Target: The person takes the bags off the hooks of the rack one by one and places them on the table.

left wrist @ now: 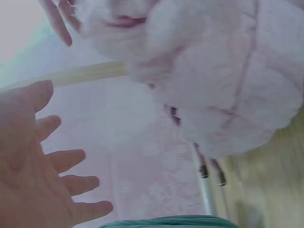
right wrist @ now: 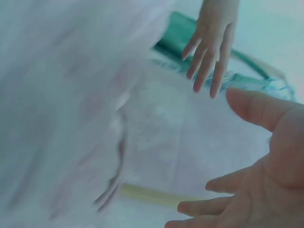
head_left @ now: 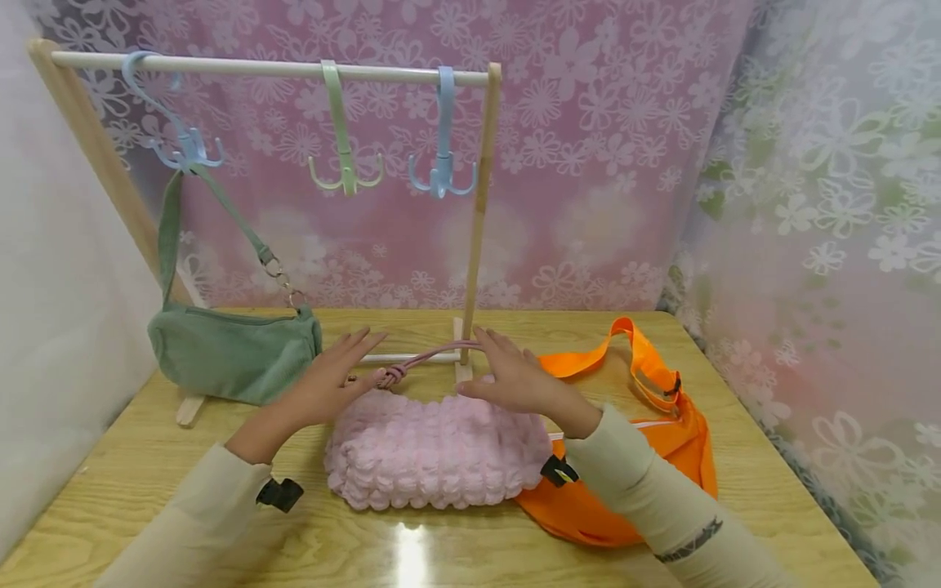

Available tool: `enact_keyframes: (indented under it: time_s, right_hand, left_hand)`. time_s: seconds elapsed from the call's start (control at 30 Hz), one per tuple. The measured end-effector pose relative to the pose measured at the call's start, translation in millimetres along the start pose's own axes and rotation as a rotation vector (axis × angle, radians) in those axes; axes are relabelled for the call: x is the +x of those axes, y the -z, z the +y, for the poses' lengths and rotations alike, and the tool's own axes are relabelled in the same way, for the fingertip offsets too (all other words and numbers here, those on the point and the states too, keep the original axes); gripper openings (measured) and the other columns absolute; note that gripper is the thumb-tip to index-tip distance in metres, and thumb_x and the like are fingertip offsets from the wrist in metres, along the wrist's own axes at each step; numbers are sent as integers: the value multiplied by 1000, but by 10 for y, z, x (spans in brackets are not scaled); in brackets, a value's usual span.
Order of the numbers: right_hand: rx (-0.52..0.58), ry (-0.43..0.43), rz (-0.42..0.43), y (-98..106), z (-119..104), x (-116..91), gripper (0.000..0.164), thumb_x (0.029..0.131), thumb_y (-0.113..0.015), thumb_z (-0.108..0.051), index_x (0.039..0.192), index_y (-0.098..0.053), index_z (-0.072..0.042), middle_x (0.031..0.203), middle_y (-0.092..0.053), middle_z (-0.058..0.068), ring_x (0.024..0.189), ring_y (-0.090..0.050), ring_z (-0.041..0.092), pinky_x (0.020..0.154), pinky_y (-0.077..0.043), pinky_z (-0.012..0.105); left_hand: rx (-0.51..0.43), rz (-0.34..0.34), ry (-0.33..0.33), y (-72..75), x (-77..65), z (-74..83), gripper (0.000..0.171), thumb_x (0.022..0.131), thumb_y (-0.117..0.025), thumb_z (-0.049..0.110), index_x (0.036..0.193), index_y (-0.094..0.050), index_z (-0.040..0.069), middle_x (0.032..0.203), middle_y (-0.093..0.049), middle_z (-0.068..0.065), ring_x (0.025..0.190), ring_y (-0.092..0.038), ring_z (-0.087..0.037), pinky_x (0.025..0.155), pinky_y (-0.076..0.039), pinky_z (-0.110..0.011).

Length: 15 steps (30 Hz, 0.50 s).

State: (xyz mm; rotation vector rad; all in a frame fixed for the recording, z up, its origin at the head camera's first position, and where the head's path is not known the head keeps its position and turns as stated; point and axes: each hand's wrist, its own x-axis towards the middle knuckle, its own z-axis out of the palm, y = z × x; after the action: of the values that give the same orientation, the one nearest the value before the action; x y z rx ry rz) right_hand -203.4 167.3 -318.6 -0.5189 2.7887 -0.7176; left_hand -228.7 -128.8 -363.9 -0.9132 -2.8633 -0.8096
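A puffy pink bag lies on the table with its thin cord strap looping up behind it. My left hand is above the bag's back left side, fingers extended, the thumb close to the strap's knot. At the back right side is my right hand, also with straight fingers, close to the strap's far end. Neither hand grips anything. In the left wrist view the left palm is spread, apart from the pink bag. The right palm is likewise spread in the right wrist view.
A wooden rack with a white rail stands behind. From it hang a blue hook, a green hook and another blue hook. A green bag hangs at left. An orange bag lies at right.
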Motion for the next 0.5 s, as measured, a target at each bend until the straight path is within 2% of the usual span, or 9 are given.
enact_keyframes:
  time_s: [0.13, 0.27, 0.33, 0.37, 0.5]
  right_hand:
    - [68, 87, 56, -1, -137, -47, 93, 93, -64, -43, 157, -6, -10, 162, -9, 15, 148, -9, 33, 115, -9, 60]
    - [133, 175, 149, -13, -295, -51, 90, 93, -65, -39, 157, -8, -13, 161, -15, 12, 146, -19, 32, 115, -22, 55]
    - [161, 184, 191, -23, -370, -57, 88, 93, -66, -38, 158, -10, -17, 160, -19, 10, 145, -25, 30, 113, -26, 53]
    - [167, 187, 214, -28, -405, -66, 87, 93, -66, -37, 157, -11, -17, 160, -21, 11, 140, -34, 31, 112, -29, 53]
    - [231, 209, 307, -48, -542, -118, 85, 92, -68, -35, 157, -15, -19, 158, -27, 8, 136, -39, 30, 110, -33, 52]
  left_hand:
    - [-11, 80, -41, 133, -47, 76, 61, 103, -49, 35, 156, -24, 18, 159, -16, -20, 145, -10, -46, 106, -16, -73]
    - [-9, 180, -94, 263, -112, 163, 58, 104, -48, 32, 155, -25, 18, 159, -19, -19, 144, -15, -44, 105, -19, -71]
    - [3, 244, -122, 316, -137, 202, 57, 103, -48, 29, 155, -27, 17, 159, -20, -18, 143, -18, -44, 105, -21, -71]
    - [11, 272, -133, 348, -149, 222, 57, 103, -49, 28, 155, -28, 17, 159, -21, -17, 143, -20, -43, 105, -23, -70]
    - [18, 407, -209, 475, -154, 249, 55, 102, -51, 24, 153, -31, 15, 158, -24, -17, 142, -25, -42, 105, -25, -69]
